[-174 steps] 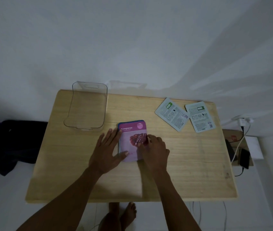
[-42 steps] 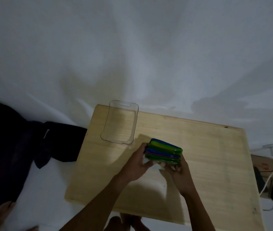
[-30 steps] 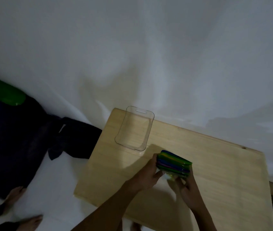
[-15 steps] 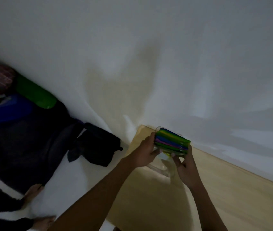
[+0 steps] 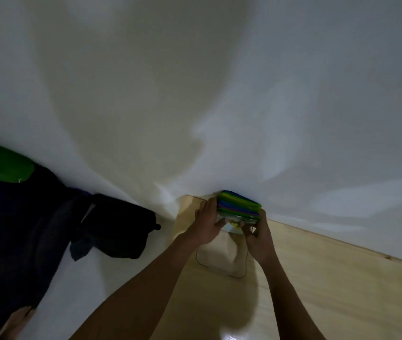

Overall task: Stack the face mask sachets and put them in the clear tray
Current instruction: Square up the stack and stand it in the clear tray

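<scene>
Sachets [image 5: 239,204], gripped as one stack between my left hand [image 5: 206,222] and right hand [image 5: 260,235], sit over the far end of the clear tray [image 5: 222,265], whose long axis runs toward me, so lowering looks next

A pale wood table [image 5: 317,278] with fine straight grain and a smooth finish shows a glossy glare spot near its front edge. On it, a clear plastic tray [image 5: 222,262] looks smooth and see-through. Above the tray, a stack of sachets [image 5: 240,206] has shiny, brightly coloured foil-like edges. Left of the table lies dark matt cloth [image 5: 111,231].
</scene>
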